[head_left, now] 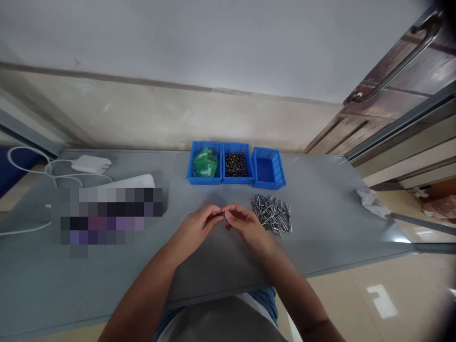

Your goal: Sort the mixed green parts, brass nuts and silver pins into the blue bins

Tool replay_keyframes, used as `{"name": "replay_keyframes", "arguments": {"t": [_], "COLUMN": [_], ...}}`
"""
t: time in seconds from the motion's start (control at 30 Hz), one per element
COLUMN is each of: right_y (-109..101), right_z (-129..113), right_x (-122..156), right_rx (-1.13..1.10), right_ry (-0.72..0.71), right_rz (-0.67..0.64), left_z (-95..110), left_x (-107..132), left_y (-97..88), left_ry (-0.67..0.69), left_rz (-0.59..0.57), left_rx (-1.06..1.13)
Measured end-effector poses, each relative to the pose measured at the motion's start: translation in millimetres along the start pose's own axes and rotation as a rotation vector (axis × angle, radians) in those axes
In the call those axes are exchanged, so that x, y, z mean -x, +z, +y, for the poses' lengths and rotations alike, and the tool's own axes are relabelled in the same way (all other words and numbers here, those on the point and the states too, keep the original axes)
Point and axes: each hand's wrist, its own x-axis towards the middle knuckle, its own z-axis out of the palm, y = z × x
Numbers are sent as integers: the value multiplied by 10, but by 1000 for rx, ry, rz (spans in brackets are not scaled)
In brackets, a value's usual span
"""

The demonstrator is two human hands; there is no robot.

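Note:
My left hand and my right hand meet over the middle of the grey table, fingertips pinched together on a small dark metal piece held between them. Just right of my right hand lies a heap of silver metal pins. Behind the hands stand three blue bins: one with green parts, one with small dark parts, and one that looks empty.
A white power adapter with a looping cable lies at the back left, by a white device and a blurred-out patch. A crumpled white cloth sits near the table's right edge. A door with a metal handle is at the right.

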Motion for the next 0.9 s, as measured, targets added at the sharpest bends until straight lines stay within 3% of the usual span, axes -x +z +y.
{"name": "replay_keyframes", "arguments": {"t": [0.23,0.53,0.73,0.9], "right_y": [2,-41,-39,-13], "right_z": [18,51,75,61], "right_x": [9,-4,-12,-5], "right_rx": [-125,-190,-105,126], "right_ry": [64,41,7,-131], "right_rz": [9,-28,32,141], "left_z": [13,-48,-6,10], "left_x": [18,24,9,3], "left_y": [-20,-3,-28,-38], "left_ry": [69,127,152,121], "left_rz": [68,143,103,92], "left_rx": [-66,-84,-98,-123]}}
